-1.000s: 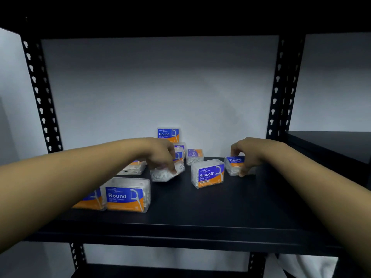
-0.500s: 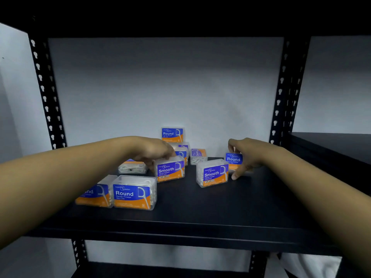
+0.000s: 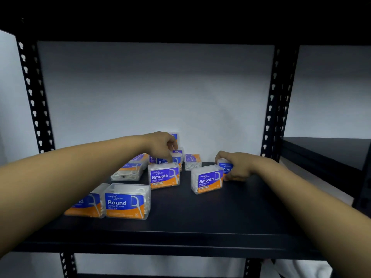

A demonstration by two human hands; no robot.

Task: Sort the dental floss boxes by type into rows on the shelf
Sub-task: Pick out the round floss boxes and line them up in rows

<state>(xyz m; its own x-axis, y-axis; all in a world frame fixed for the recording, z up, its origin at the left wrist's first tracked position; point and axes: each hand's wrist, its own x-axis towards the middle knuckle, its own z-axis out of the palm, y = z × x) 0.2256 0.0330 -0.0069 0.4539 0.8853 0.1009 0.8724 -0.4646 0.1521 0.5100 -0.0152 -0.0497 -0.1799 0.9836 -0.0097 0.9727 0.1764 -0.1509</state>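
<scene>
The floss boxes sit scattered over the left and middle of the black shelf (image 3: 200,223), clear plastic cases with white flossers showing through the walls. My right hand (image 3: 239,167) is curled round a Round box (image 3: 225,167) toward the back right, fingers wrapped over its front and side. Just beside it stands a Smooth box (image 3: 207,181), upright, and a second Smooth box (image 3: 164,176) stands a little apart to its left. My left hand (image 3: 162,145) hangs above the back cluster (image 3: 176,157) with fingers bent downward; I cannot tell whether they grip anything. A small box (image 3: 192,161) stands near the wall. One case (image 3: 128,171) lies flat behind my left forearm. At the front left two Round boxes (image 3: 126,202) stand touching, side by side.
</scene>
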